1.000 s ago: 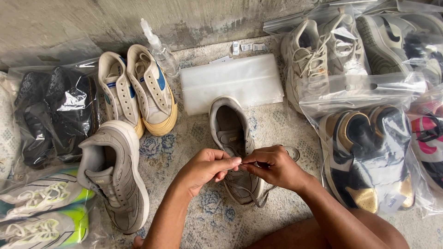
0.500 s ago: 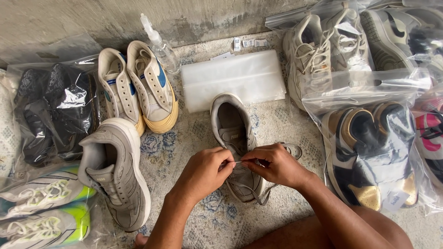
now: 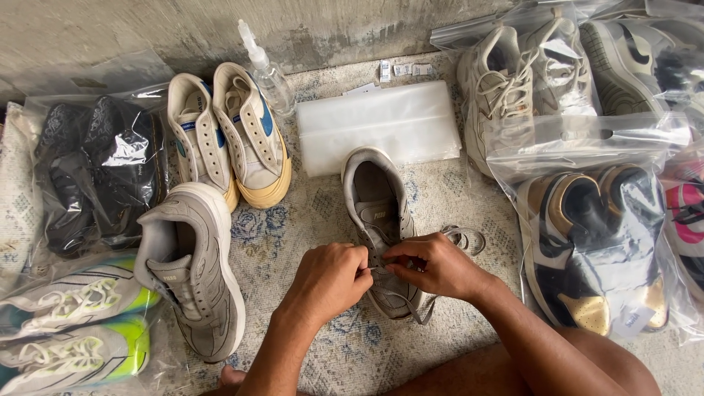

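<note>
A grey sneaker point(image 3: 372, 192) lies on the patterned rug with its heel pointing away from me. My left hand point(image 3: 328, 279) and my right hand point(image 3: 437, 265) meet over its laces, each pinching a grey lace point(image 3: 465, 236) between fingertips. A loop of lace trails to the right of the shoe. The matching grey sneaker point(image 3: 190, 269) lies to the left, untouched.
A cream and blue pair point(image 3: 229, 136) and a spray bottle point(image 3: 268, 70) stand at the back, beside a stack of clear bags point(image 3: 378, 124). Bagged shoes line the left point(image 3: 94, 172) and right point(image 3: 590, 246). A concrete wall point(image 3: 147, 26) runs behind.
Both hands have stayed on the grey sneaker's laces, shifting slightly toward its toe while working the lace. The view has drifted a little.
</note>
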